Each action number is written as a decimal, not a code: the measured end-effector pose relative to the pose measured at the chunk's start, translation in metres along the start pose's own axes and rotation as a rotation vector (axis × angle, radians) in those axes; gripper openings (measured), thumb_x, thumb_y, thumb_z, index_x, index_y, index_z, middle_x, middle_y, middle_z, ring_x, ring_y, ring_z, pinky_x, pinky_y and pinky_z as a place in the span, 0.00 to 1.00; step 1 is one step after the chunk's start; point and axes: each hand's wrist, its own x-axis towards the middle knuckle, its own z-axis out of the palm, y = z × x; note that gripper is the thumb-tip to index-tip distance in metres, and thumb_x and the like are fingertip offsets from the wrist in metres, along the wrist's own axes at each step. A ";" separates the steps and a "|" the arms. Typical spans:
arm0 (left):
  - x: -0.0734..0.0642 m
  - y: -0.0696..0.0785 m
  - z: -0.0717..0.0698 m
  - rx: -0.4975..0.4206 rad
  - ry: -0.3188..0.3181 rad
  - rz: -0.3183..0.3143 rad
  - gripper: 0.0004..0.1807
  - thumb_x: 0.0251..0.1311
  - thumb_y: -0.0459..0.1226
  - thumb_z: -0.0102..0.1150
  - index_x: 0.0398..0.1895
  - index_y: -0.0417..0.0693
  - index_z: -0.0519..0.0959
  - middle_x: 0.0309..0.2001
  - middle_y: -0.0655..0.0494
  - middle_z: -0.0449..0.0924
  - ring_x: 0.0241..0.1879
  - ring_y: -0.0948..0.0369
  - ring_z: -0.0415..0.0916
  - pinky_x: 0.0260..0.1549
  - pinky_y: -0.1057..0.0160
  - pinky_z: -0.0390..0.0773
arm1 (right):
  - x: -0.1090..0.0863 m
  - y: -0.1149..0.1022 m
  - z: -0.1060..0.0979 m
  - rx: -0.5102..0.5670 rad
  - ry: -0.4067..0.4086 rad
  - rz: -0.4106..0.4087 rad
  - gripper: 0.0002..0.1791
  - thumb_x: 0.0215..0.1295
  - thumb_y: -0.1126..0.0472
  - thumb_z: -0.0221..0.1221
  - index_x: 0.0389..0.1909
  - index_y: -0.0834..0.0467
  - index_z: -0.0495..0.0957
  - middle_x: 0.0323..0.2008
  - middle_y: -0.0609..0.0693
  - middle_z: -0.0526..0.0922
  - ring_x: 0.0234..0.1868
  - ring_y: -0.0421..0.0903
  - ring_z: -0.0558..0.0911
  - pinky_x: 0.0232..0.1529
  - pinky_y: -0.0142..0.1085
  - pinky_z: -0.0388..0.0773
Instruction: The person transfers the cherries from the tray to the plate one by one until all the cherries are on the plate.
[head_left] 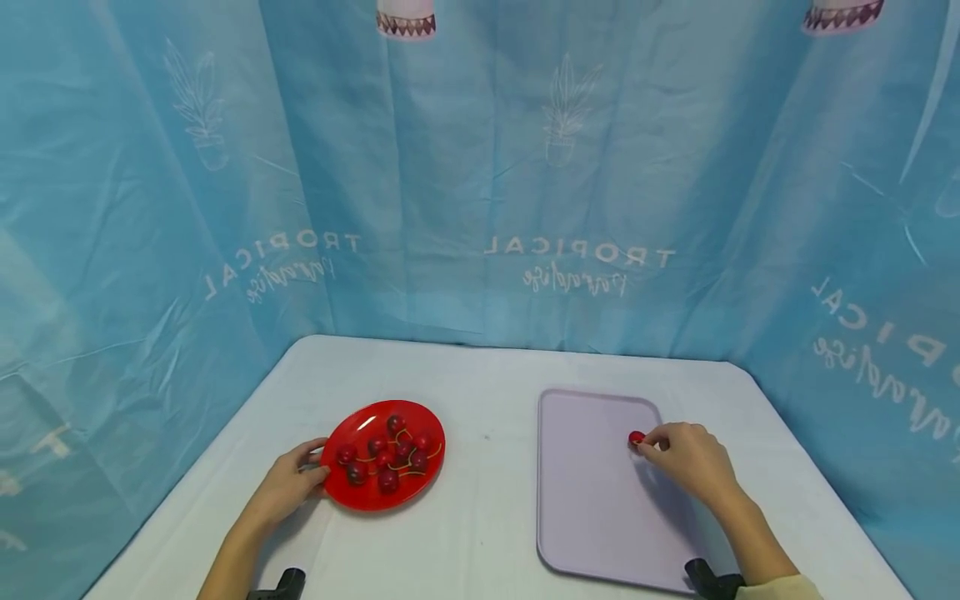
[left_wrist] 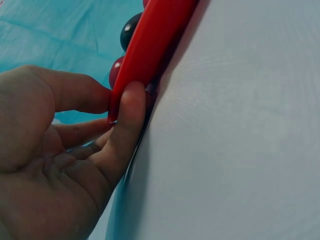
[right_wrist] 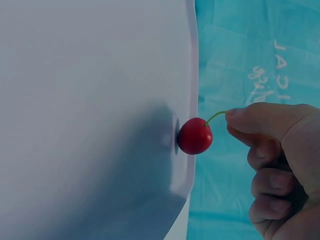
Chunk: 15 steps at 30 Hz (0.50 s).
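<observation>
My left hand (head_left: 288, 485) pinches the left rim of a red plate (head_left: 352, 498), thumb above and fingers beneath, as the left wrist view shows. Several dark red cherries (head_left: 388, 481) with green stems lie on that plate. On the right, my right hand (head_left: 693, 461) pinches the green stem of a single cherry (right_wrist: 195, 136) between thumb and forefinger, the other fingers curled in. That cherry is at the upper right part of a pale purple tray (head_left: 592, 500); in the right wrist view it is very close to the tray surface, and I cannot tell whether it touches.
A white cloth (head_left: 480, 467) covers the table, with a gap of it between plate and tray. Blue curtains (head_left: 465, 167) printed with mirrored lettering stand behind and at both sides. Black wrist mounts (head_left: 281, 586) show at the bottom edge.
</observation>
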 end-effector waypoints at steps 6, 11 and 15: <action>0.001 0.000 0.001 -0.004 0.003 -0.015 0.30 0.61 0.32 0.53 0.67 0.33 0.62 0.53 0.34 0.72 0.38 0.55 0.78 0.35 0.59 0.81 | 0.001 -0.011 0.002 0.013 0.020 -0.038 0.05 0.54 0.58 0.67 0.29 0.56 0.86 0.20 0.43 0.73 0.22 0.43 0.68 0.19 0.35 0.64; 0.001 -0.003 0.001 -0.011 0.003 -0.022 0.30 0.61 0.32 0.53 0.67 0.34 0.62 0.53 0.35 0.73 0.36 0.56 0.78 0.32 0.60 0.80 | 0.004 -0.023 0.004 0.025 0.040 -0.082 0.04 0.55 0.59 0.67 0.29 0.56 0.86 0.18 0.42 0.71 0.21 0.42 0.68 0.18 0.34 0.63; 0.002 -0.002 0.000 -0.004 0.003 -0.024 0.30 0.61 0.33 0.53 0.67 0.34 0.62 0.53 0.35 0.73 0.37 0.56 0.77 0.31 0.60 0.79 | 0.007 -0.027 0.006 0.033 0.064 -0.093 0.04 0.54 0.59 0.67 0.29 0.56 0.86 0.18 0.43 0.71 0.21 0.42 0.68 0.17 0.34 0.63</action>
